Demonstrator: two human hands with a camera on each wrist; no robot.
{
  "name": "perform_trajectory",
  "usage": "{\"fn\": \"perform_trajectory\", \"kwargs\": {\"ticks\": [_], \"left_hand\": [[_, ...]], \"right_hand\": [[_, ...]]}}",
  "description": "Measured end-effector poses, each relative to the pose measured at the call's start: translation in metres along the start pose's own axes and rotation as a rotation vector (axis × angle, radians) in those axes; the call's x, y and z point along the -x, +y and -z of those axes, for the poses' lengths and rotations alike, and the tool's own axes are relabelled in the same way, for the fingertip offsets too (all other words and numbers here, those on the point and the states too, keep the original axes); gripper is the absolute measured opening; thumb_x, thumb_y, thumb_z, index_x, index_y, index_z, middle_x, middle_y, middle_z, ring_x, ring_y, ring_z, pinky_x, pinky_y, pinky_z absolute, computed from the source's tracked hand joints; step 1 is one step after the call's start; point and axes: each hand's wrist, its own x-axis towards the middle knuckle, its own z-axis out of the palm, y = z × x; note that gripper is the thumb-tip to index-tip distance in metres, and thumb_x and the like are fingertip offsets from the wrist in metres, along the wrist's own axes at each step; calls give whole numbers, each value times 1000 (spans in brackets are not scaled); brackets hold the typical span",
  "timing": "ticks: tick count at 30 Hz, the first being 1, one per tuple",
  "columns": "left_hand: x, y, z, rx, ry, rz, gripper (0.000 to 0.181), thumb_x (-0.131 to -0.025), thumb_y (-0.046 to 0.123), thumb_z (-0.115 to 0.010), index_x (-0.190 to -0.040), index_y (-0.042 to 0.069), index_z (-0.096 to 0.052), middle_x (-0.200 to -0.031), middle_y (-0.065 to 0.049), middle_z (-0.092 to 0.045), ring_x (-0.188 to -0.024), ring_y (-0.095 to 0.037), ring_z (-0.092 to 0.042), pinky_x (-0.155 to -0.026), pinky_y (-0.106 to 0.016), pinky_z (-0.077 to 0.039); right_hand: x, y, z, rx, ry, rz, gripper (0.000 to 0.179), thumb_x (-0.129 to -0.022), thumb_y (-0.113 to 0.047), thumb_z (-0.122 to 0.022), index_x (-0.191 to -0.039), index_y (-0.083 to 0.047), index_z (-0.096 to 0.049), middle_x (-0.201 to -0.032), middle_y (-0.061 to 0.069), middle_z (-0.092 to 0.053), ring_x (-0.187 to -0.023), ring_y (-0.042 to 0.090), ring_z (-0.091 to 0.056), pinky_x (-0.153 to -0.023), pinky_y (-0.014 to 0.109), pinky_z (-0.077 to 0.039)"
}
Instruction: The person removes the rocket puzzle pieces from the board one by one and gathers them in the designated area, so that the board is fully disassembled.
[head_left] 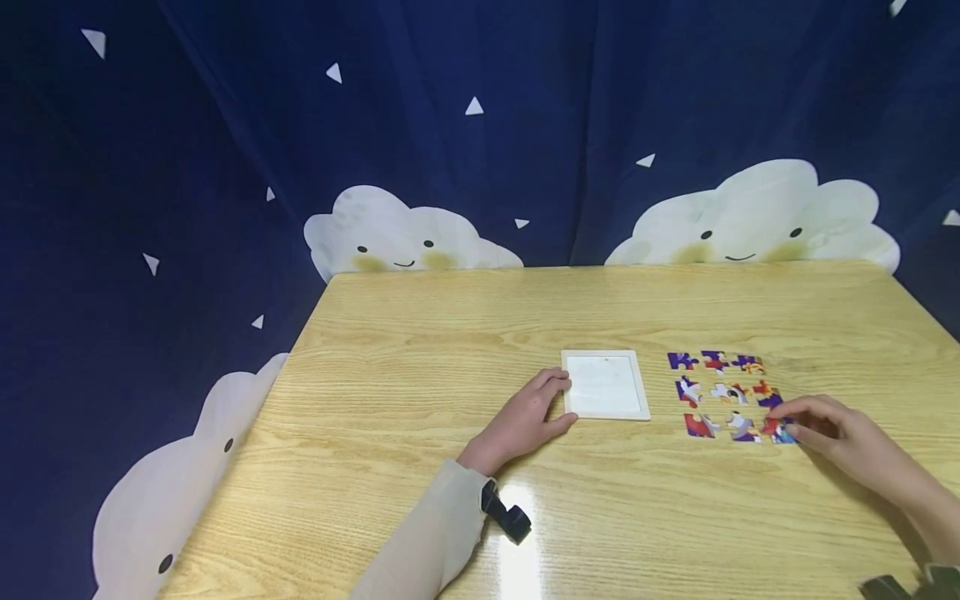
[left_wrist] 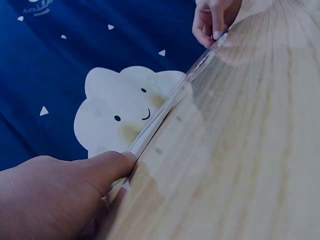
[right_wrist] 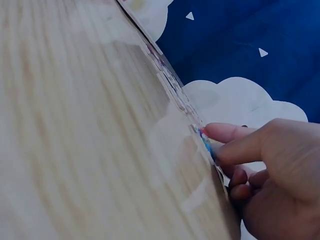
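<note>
A square white puzzle tray (head_left: 606,386) with a pale rim lies on the table in the head view. My left hand (head_left: 527,414) holds it at the left side, fingers on the left rim and thumb at the near left corner. To the tray's right, several jigsaw pieces (head_left: 726,392) lie in rows, slightly apart, coloured purple, red and white. At the near right corner of these rows my right hand (head_left: 843,437) pinches a red and blue jigsaw piece (head_left: 784,432) between thumb and index finger. In the right wrist view, this piece's blue edge (right_wrist: 208,145) shows at the fingertips.
The wooden table (head_left: 420,333) reaches back to a dark blue curtain (head_left: 450,50) printed with smiling clouds and white triangles. A black strap (head_left: 506,512) circles the left wrist over a light sleeve (head_left: 427,533).
</note>
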Motion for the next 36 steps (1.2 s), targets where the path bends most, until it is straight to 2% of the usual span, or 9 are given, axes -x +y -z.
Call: {"fn": "perform_trajectory", "kwargs": {"ticks": [3,8,17,23,27,32,34,36], "left_hand": [[0,0,0,-4,-1,2,50,-97,35,-60,-135,3,-53,-147,-7,-47,-139,-21,-46,-118,-26,-37],[1,0,-1,-7,-8,8,51,-97,36,-60,-136,4,-53,-147,-6,-47,-139,-20,-46,-118,-27,-37],[2,1,0,1,-6,9,51,-97,35,-61,-136,3,-52,-147,-6,-46,-139,-20,-46,-118,-26,-36],[1,0,0,8,-15,19,54,-97,36,-60,-138,4,-50,-149,-6,-45,-140,-20,-45,-118,-27,-36],[0,-2,-1,22,-24,24,57,-96,36,-61,-140,3,-48,-150,-7,-44,-140,-21,-44,-119,-28,-36],[3,-4,-4,83,-31,54,64,-94,37,-63,-145,4,-41,-153,-7,-38,-141,-22,-42,-119,-30,-36],[4,-5,-5,81,0,69,66,-95,37,-62,-147,5,-38,-155,-8,-36,-144,-22,-39,-120,-32,-34],[4,-6,-5,56,62,87,64,-95,35,-61,-148,6,-37,-157,-7,-34,-147,-22,-34,-122,-34,-31]], "right_hand": [[-1,0,0,4,-23,-10,18,-96,0,-56,-111,-5,-65,-98,-28,-51,-72,2,-43,-54,21,-39],[0,-1,-1,-45,-13,9,15,-94,4,-58,-107,-2,-62,-92,-19,-52,-69,6,-37,-53,25,-32],[1,0,-3,-85,19,-14,13,-93,5,-58,-105,-1,-60,-89,-17,-51,-71,5,-39,-54,24,-34],[2,2,-1,-133,36,-126,12,-100,-10,-53,-108,-3,-59,-96,-26,-55,-80,-7,-50,-61,14,-42],[2,3,-3,-153,53,-176,17,-102,-17,-51,-108,-4,-59,-99,-29,-53,-85,-12,-51,-65,10,-44],[3,-3,-7,-117,110,-161,16,-101,-17,-54,-108,-4,-60,-95,-33,-53,-78,-10,-50,-59,15,-42],[3,-8,-7,-77,141,-140,19,-100,-17,-55,-111,-2,-61,-95,-36,-51,-78,-14,-48,-59,12,-42],[1,-17,-7,-17,186,-96,20,-99,-16,-57,-112,-2,-63,-97,-40,-48,-84,-21,-45,-62,6,-41]]}}
